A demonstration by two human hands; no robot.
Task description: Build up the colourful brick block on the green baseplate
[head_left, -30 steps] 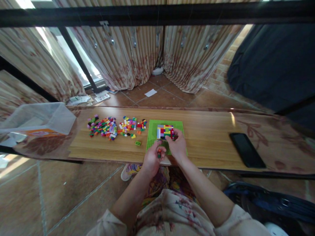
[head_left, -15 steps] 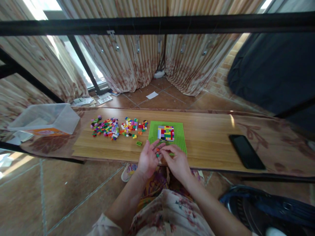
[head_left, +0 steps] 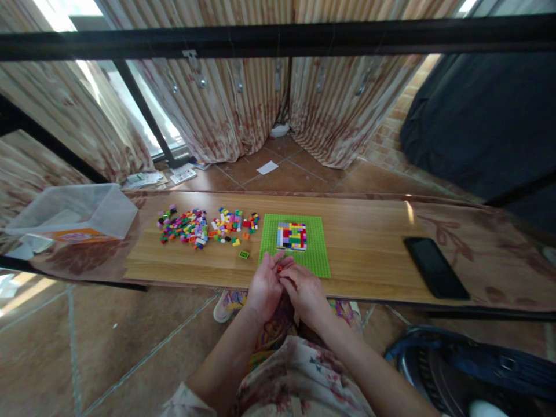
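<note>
My left hand (head_left: 266, 284) is cupped with the palm up near the bench's front edge, and a small orange-red toy brick (head_left: 280, 269) shows at its fingers. My right hand (head_left: 307, 291) has its thumb and fingers pinched together at the left palm. What lies between those fingertips is hidden. Just beyond both hands is a green baseplate (head_left: 316, 236), its near edge partly covered by them. A low block of multicoloured bricks (head_left: 292, 237) stands on the plate, rectangular in outline. To the left of my hands lies a single lime-green brick (head_left: 244, 255).
Loose bricks lie in a large pile (head_left: 185, 226) and a smaller pile (head_left: 230, 220) left of the plate. A clear plastic bin (head_left: 93, 211) stands at the far left. On the right lies a black phone (head_left: 435, 267). A dark metal bar (head_left: 278, 41) crosses above the wooden board (head_left: 369, 243).
My hands have drawn closer together, the right fingers now over the left palm. A green brick seen earlier in the left palm is covered now. The view has shifted slightly.
</note>
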